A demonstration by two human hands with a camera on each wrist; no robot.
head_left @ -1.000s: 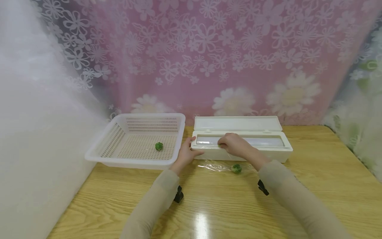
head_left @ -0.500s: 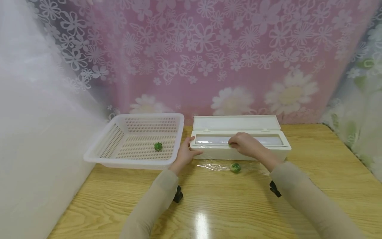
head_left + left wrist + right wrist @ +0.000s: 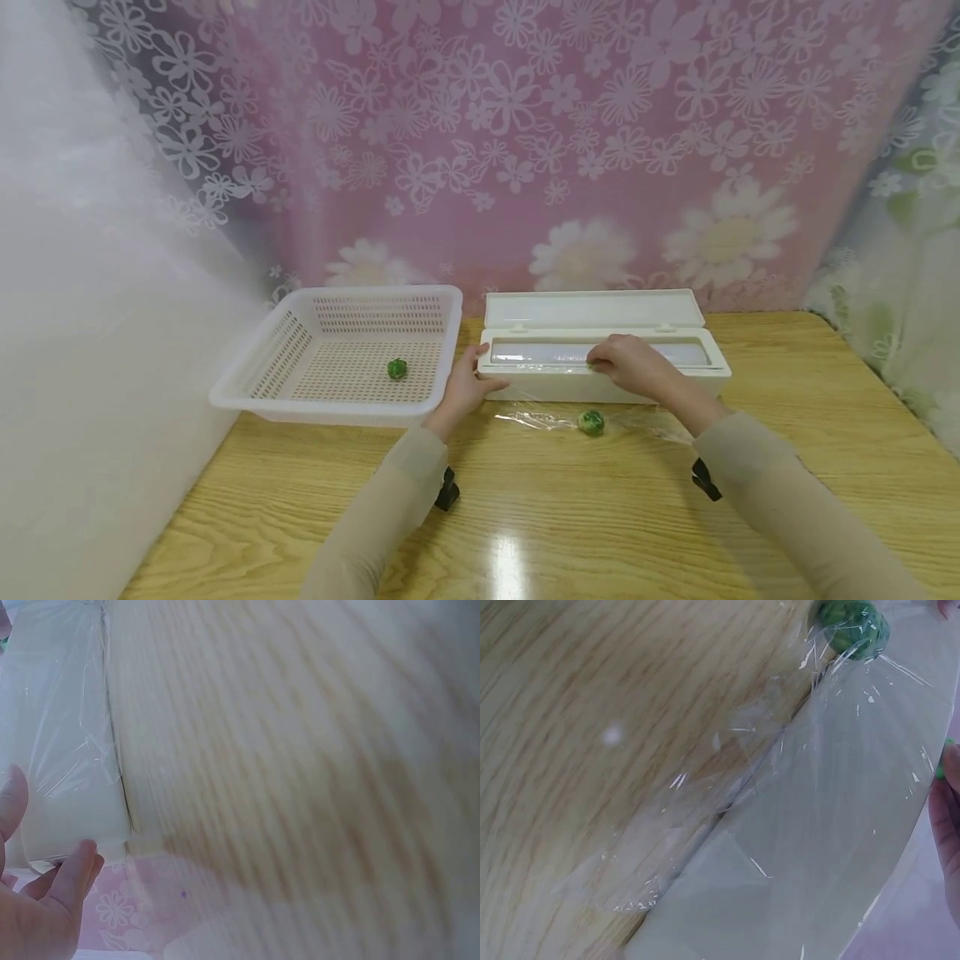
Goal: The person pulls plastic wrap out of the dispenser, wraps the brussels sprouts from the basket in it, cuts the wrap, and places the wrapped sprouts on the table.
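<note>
A white cling film box stands with its lid raised and a roll of film inside. My left hand holds the box's left end, thumb at the front. My right hand pinches a small green slide cutter on the box's front top edge; in the head view the fingers mostly hide it. Clear cling film hangs down the box front onto the table. A Brussels sprout sits at the film's front part, just ahead of the box.
A white perforated basket stands left of the box, close to my left forearm, with a second green sprout in it. The wooden table runs back to a pink flowered curtain.
My right hand has slid to the right along the box's front edge with the slide cutter, more slowly in the last half second. My left hand stays on the box end.
</note>
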